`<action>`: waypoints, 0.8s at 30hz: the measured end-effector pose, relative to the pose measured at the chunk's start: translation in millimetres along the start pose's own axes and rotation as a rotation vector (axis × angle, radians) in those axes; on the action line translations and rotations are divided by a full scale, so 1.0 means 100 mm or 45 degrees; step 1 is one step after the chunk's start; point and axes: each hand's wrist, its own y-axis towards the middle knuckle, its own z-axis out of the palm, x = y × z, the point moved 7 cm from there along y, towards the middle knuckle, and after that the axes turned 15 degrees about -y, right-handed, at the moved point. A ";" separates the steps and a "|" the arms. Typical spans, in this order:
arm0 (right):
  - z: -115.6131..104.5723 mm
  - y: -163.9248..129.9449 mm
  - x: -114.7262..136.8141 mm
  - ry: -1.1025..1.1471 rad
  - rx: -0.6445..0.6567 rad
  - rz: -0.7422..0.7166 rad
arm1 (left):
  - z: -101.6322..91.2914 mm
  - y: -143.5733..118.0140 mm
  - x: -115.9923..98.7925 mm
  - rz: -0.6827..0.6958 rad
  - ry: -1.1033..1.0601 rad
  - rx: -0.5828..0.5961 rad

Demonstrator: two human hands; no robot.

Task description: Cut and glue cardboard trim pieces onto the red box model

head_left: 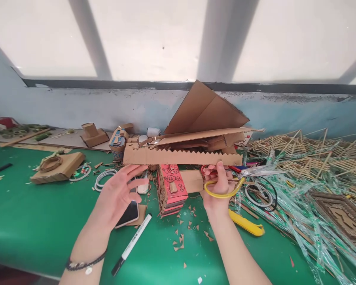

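A long cardboard strip (178, 157) with a zigzag cut along its upper edge is held level above the table. My right hand (218, 184) pinches its right part under the thumb. Yellow-handled scissors (225, 194) hang on the same hand, their blades pointing right. Close to the strip's left end, my left hand (121, 194) has its fingers spread; whether they touch the strip is unclear. Below the strip stands a red-topped cardboard block (172, 186) with black drawings. Small cardboard triangles (191, 223) lie scattered in front of it.
A marker (132, 245) and a phone (128, 213) lie by my left forearm. A yellow utility knife (246, 224) rests beside my right wrist. Cardboard sheets (206, 109) lean at the back wall. Plastic wrappers (302, 213) and stick frames (281, 146) crowd the right side.
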 end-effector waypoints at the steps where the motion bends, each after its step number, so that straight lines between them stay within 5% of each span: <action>1: 0.00 -0.02 0.00 -0.017 -0.009 -0.006 | 0.03 0.03 0.05 0.011 0.003 -0.058; 7: 0.14 -0.10 0.01 -0.158 0.223 -0.071 | 0.14 0.21 0.11 0.204 -0.020 -0.307; 16: 0.10 0.05 0.05 -0.106 0.288 0.009 | 0.03 0.51 -0.32 0.368 -0.135 -0.310; 20: 0.20 -0.08 -0.03 -0.142 0.401 0.070 | 0.25 0.57 -0.23 0.380 -0.303 -0.268; 24: 0.32 -0.22 -0.13 -0.222 0.577 0.113 | 0.59 0.66 0.03 0.280 -0.054 -0.090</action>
